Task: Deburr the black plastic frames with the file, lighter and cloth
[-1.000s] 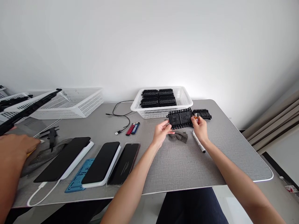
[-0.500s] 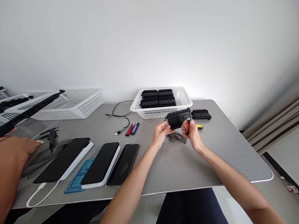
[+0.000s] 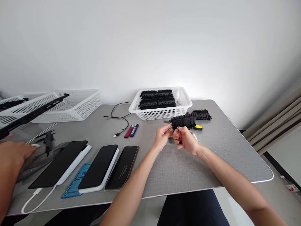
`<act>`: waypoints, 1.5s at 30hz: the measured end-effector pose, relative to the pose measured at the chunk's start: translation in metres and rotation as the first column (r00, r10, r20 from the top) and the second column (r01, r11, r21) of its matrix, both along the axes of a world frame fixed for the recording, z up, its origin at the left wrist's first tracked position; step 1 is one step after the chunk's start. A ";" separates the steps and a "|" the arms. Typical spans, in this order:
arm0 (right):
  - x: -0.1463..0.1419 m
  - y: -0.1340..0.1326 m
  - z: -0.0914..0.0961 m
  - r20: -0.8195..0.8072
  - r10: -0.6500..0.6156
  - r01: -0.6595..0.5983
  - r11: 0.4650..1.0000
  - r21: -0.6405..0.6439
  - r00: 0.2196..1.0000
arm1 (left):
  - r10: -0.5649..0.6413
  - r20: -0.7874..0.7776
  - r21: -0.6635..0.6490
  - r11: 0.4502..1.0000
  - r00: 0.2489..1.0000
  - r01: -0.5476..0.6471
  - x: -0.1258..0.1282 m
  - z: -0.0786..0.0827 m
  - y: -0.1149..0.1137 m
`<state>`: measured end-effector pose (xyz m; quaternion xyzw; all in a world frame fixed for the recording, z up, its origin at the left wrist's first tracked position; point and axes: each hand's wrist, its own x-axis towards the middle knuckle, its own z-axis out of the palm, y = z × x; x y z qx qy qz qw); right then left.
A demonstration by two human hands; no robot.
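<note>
My left hand (image 3: 162, 135) pinches the near left corner of a black toothed plastic panel (image 3: 184, 121), held tilted just above the table. In my right hand (image 3: 187, 139) is an orange lighter (image 3: 179, 137), upright, its top close to the panel's lower edge; whether it is lit I cannot tell. Behind the held panel lies a similar black panel (image 3: 202, 115) on the table. A yellow and black tool handle (image 3: 198, 127) sticks out to the right, partly hidden by the panel. Below it, a small white item (image 3: 194, 137) is partly covered by my right hand.
A white basket (image 3: 160, 115) with several black panels stands at the back. Left of it are a black USB cable (image 3: 127, 118), slim red (image 3: 129, 131) and blue (image 3: 134, 130) items, phones (image 3: 98, 166) and more baskets (image 3: 87, 106). A co-worker's hand (image 3: 16, 153) holds a long black part (image 3: 39, 110).
My right hand has moved left and down, bringing the lighter beneath the panel's edge. The panel has shifted slightly right and flattened in view. The camera view has shifted a little.
</note>
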<state>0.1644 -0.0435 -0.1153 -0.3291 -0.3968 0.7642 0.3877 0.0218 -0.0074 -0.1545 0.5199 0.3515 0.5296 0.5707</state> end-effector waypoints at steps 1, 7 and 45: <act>0.000 0.000 0.001 -0.005 0.018 -0.018 1.000 -0.008 1.000 | 0.000 -0.010 0.004 1.000 1.000 0.000 0.001 0.001 -0.001; 0.002 0.000 0.003 -0.019 0.128 -0.129 0.991 -0.045 0.992 | -0.002 -0.083 0.044 0.999 0.997 0.005 0.005 0.006 -0.006; 0.029 0.013 0.010 -0.171 0.008 -0.046 0.975 -0.217 0.985 | -0.042 0.013 -0.002 0.999 0.999 0.042 0.000 0.002 -0.005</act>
